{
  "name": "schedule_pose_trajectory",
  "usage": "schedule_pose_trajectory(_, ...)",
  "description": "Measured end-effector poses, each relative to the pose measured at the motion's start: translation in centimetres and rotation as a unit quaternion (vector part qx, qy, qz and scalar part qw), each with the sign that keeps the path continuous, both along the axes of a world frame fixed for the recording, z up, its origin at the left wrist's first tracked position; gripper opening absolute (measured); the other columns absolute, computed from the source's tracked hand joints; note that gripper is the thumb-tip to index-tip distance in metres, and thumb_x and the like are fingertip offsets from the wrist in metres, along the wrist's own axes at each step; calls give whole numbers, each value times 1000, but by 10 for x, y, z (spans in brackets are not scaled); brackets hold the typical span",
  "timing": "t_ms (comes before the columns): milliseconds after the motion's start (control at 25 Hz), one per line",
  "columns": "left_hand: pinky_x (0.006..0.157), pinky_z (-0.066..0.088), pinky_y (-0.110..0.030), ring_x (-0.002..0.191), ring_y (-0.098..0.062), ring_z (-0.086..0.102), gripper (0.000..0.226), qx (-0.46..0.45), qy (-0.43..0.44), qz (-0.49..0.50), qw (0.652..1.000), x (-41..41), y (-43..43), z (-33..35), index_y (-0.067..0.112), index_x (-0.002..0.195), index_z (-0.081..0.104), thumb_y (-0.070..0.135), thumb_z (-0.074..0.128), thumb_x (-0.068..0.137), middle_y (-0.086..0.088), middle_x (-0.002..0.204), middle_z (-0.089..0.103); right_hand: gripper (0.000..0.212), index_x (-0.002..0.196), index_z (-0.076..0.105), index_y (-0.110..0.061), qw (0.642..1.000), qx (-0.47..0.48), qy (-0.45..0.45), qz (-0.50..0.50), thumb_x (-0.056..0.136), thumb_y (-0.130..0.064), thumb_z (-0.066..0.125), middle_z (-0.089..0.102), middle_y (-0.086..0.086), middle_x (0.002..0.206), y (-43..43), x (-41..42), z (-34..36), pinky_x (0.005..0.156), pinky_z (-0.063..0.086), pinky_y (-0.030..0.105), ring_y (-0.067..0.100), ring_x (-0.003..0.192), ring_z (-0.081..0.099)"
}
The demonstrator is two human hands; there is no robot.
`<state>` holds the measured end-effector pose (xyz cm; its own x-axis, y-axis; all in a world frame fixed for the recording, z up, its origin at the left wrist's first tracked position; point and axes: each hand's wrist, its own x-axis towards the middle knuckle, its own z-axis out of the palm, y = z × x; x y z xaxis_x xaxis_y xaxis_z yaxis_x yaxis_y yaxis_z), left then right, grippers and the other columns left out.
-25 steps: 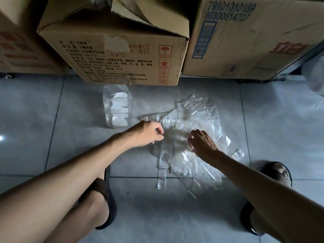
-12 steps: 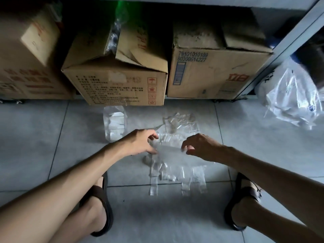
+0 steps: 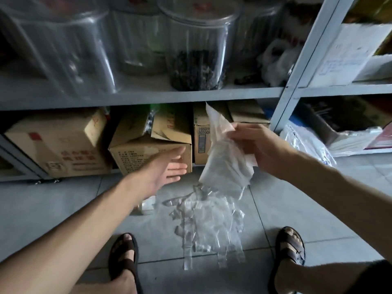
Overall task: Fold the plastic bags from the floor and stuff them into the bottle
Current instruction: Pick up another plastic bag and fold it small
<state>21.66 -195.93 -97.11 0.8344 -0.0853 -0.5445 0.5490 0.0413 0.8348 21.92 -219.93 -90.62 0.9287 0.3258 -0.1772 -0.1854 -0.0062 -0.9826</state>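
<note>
My right hand (image 3: 256, 145) holds one clear plastic bag (image 3: 224, 162) up in the air by its upper part; the bag hangs crumpled in front of the boxes. My left hand (image 3: 167, 166) is open, palm toward the bag, a short way to its left and not touching it. Below them a heap of clear plastic bags (image 3: 207, 221) lies spread on the grey floor tiles. The clear bottle (image 3: 147, 205) stands on the floor behind my left forearm, mostly hidden, with white folded pieces showing inside.
Cardboard boxes (image 3: 148, 153) sit under a grey metal shelf (image 3: 148, 97) that carries large clear jars (image 3: 197, 45). A shelf post (image 3: 297, 66) rises at right, with a white bag (image 3: 307, 145) on the floor beside it. My sandalled feet (image 3: 125, 251) (image 3: 290, 245) flank the heap.
My right hand has lifted one bag off the heap into the air. My left hand let go and opened. The view has tilted up, so the shelf and jars now show.
</note>
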Motion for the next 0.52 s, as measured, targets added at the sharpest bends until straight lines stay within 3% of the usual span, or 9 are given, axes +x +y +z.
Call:
schedule_pose_trajectory(160, 113, 36, -47, 120, -36, 60, 71, -126, 90, -43, 987, -31, -23, 30, 4, 141, 45, 58, 48, 95, -27, 126, 61, 11, 86, 64, -6, 996, 77, 0, -41, 94, -8, 57, 61, 5, 73, 5, -15, 22, 60, 49, 25, 15, 64, 60)
schedule_pose_trajectory(240, 106, 39, -43, 106, -32, 68, 49, -154, 84, -18, 984, -38, -29, 33, 8, 111, 67, 51, 52, 95, -21, 107, 73, 20, 78, 66, -9, 993, 88, 12, -81, 95, -6, 57, 62, 2, 66, 4, -15, 14, 54, 50, 22, 12, 59, 60)
schedule_pose_trajectory(280, 101, 46, -45, 95, -29, 71, 36, -148, 70, 5, 987, -38, -31, 30, 10, 101, 70, 43, 56, 96, -16, 99, 76, 19, 78, 67, -8, 991, 86, 21, -98, 95, -6, 58, 63, 2, 66, 2, -14, 8, 53, 50, 21, 12, 59, 61)
schedule_pose_trajectory(360, 84, 59, -44, 78, -24, 75, 19, -112, 42, 70, 990, -29, -33, 23, 12, 98, 72, 25, 59, 97, -12, 90, 77, 14, 84, 69, -6, 990, 70, 43, -118, 95, -7, 60, 66, 2, 68, -3, -9, -6, 59, 51, 23, 13, 61, 62)
schedule_pose_trajectory(440, 69, 61, -36, 69, -21, 74, 13, -85, 7, 127, 988, -14, -29, 18, 15, 97, 74, 19, 63, 94, -11, 88, 77, 13, 87, 71, -8, 988, 50, 64, -134, 94, -5, 61, 68, 2, 72, -9, -3, -18, 64, 52, 24, 13, 64, 62)
schedule_pose_trajectory(520, 75, 60, -38, 76, -22, 73, 3, -4, -64, 165, 984, 0, -21, 19, 24, 82, 78, 25, 75, 83, -5, 91, 78, 14, 93, 71, -9, 988, 46, 77, -125, 94, -2, 59, 69, 3, 76, -12, 0, -25, 63, 55, 23, 12, 65, 63)
